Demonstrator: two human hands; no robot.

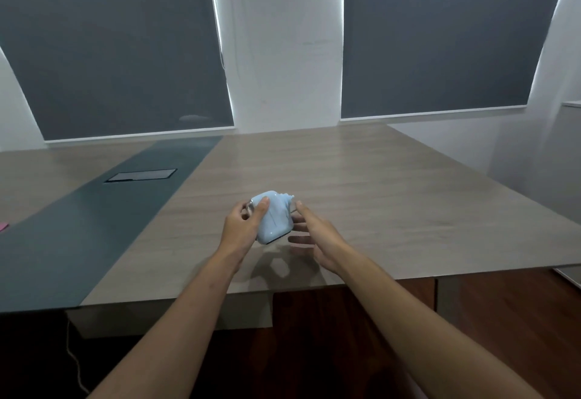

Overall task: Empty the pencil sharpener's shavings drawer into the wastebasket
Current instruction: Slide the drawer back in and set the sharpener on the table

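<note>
A light blue pencil sharpener [276,219] is tilted and lifted a little above the wooden table [361,185], casting a shadow below it. My left hand [240,229] grips its left side, thumb on top near the metal crank. My right hand [314,238] is just to its right with fingers spread, the index finger reaching toward the sharpener's front end; whether it touches is unclear. The shavings drawer cannot be made out. No wastebasket is in view.
A dark grey strip [94,225] with a closed cable hatch [141,175] runs along the table's left part. Something pink [3,226] lies at the far left edge. The table's near edge is close to my forearms; dark floor lies below.
</note>
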